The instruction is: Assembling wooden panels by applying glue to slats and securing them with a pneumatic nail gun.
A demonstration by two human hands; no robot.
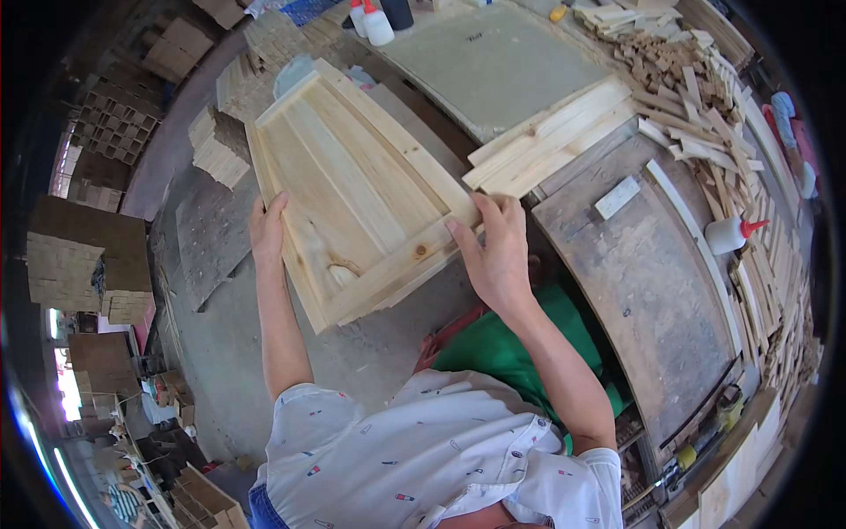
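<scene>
A pale wooden framed panel (352, 167) with a raised border and a few dark knots is held up, tilted, in front of me. My left hand (268, 231) grips its left edge, thumb on the near face and the fingers mostly hidden behind. At the lower right corner my right hand (495, 256) is closed on the border, thumb on one side and fingers over the edge. Just beyond that corner, several pale boards (555, 132) lie at the edge of a grey-topped table (493, 66).
To the right stands a worn workbench (634, 291) with a small pale block (617, 198). Wood offcuts (696, 97) and a red-tipped white bottle (726, 235) lie along the far right. Green cloth (529, 348) is below my right arm. Wood stacks (220, 145) stand left.
</scene>
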